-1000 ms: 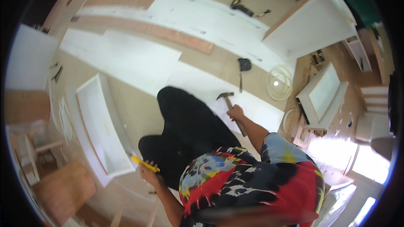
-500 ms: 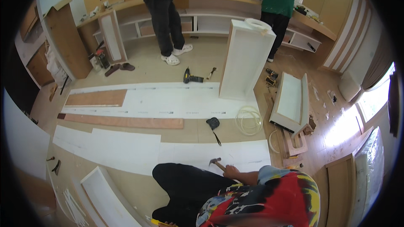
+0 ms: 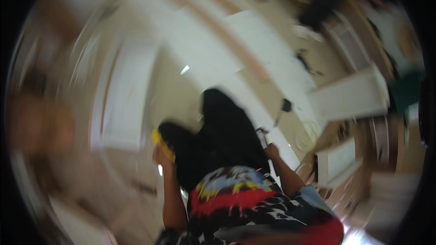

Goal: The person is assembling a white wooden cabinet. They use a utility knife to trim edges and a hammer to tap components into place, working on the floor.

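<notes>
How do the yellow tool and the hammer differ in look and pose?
Colour: the yellow tool is bright yellow; the hammer shows a dark head.
Hold: the yellow tool is in the left hand; the hammer, the right hand.
Place: the yellow tool is left of the legs; the hammer, right.
Shared: both look blurred.

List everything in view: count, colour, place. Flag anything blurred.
Yellow tool: 1, yellow, lower left of centre; kind blurred
Hammer: 1, dark head, right of centre
White boxes: 3, white, one left, two right
White panels: several, white, upper centre floor; blurred
Wood strips: 2, brown, upper centre
Strapped tool: 1, black, right of centre
Coil: 1, cream, right
Co-worker: 1, dark clothing, upper right; blurred
Trousers: 1 pair, black, centre
Shirt: 1, multicoloured, bottom
Left hand: 1, bare, on yellow tool
Right hand: 1, bare, on hammer
</notes>
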A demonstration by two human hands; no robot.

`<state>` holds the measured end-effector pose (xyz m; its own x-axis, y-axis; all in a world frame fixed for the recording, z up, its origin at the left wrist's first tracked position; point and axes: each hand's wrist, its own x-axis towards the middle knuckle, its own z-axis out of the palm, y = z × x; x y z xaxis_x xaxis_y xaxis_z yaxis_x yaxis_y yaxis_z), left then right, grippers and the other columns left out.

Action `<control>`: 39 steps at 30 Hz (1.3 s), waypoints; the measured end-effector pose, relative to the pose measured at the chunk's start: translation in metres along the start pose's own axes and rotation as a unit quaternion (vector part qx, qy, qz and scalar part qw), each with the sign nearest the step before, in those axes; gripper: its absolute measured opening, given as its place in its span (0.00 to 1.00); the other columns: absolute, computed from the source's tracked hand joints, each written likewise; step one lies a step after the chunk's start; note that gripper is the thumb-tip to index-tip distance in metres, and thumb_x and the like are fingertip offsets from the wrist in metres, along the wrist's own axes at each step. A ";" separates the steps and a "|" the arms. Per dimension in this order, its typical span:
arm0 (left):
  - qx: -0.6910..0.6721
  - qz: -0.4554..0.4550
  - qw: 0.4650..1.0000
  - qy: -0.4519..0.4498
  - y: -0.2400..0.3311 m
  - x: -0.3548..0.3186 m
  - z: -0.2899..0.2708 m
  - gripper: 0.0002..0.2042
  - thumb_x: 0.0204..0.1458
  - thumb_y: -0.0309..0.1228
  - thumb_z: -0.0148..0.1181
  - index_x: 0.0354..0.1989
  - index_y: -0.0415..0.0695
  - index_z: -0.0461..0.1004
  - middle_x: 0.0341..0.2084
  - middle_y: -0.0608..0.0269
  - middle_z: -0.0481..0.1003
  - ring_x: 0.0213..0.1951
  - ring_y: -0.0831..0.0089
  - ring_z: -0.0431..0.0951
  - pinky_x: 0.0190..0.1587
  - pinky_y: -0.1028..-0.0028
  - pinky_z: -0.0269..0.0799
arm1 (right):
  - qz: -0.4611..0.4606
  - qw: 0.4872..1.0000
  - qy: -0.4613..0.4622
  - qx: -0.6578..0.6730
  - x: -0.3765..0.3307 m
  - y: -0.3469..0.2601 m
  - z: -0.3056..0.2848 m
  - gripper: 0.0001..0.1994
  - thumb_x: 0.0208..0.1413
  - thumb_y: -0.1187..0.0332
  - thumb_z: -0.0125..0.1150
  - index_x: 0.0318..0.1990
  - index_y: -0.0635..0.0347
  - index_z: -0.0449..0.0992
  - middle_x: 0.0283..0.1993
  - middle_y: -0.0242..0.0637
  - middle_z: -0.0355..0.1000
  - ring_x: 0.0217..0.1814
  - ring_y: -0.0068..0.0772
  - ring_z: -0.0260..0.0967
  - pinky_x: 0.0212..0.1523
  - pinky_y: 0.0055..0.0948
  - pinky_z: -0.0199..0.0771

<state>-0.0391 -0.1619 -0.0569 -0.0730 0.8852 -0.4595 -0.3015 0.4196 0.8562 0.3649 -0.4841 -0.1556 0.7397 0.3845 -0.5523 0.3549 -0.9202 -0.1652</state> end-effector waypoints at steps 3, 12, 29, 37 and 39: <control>0.048 -0.004 0.993 0.108 0.031 -0.008 -0.028 0.17 0.64 0.41 0.54 0.44 0.37 0.74 0.30 0.60 0.78 0.23 0.76 0.76 0.21 0.77 0.71 | -0.087 0.990 0.065 0.087 0.000 -0.020 -0.015 0.23 0.51 0.55 0.63 0.36 0.73 0.73 0.35 0.59 0.75 0.42 0.58 0.77 0.43 0.51 0.74; 0.127 0.007 0.948 0.292 -0.032 -0.063 -0.158 0.17 0.64 0.41 0.53 0.41 0.35 0.74 0.28 0.60 0.77 0.22 0.78 0.76 0.18 0.78 0.69 | -0.197 0.980 -0.015 0.012 0.082 -0.115 -0.066 0.17 0.59 0.57 0.60 0.39 0.67 0.72 0.35 0.52 0.74 0.39 0.54 0.75 0.40 0.45 0.72; 0.185 0.109 0.891 0.399 0.068 -0.014 -0.075 0.16 0.63 0.37 0.58 0.45 0.33 0.77 0.33 0.60 0.79 0.27 0.79 0.77 0.26 0.79 0.72 | -0.525 0.838 0.026 -0.144 0.174 -0.387 0.032 0.16 0.59 0.59 0.63 0.39 0.64 0.70 0.33 0.48 0.70 0.35 0.52 0.72 0.36 0.45 0.70; 0.253 0.035 0.824 0.506 0.022 0.001 -0.056 0.15 0.60 0.35 0.62 0.47 0.34 0.77 0.30 0.64 0.77 0.29 0.80 0.77 0.28 0.80 0.70 | -0.607 0.778 0.081 -0.143 0.197 -0.425 0.090 0.23 0.52 0.54 0.70 0.40 0.65 0.70 0.41 0.51 0.68 0.46 0.56 0.66 0.46 0.50 0.64; 0.268 0.047 0.820 0.504 0.017 0.015 -0.048 0.11 0.59 0.29 0.62 0.45 0.33 0.76 0.29 0.61 0.77 0.30 0.78 0.74 0.34 0.77 0.72 | -0.604 0.775 0.086 -0.161 0.204 -0.427 0.080 0.23 0.52 0.54 0.69 0.41 0.65 0.70 0.40 0.51 0.68 0.46 0.56 0.66 0.45 0.51 0.64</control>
<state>-0.0909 -0.1517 -0.0609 -0.9019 0.4159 -0.1164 0.1917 0.6271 0.7550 0.3184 -0.0182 -0.2635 -0.1895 0.9814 -0.0313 0.9526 0.1760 -0.2482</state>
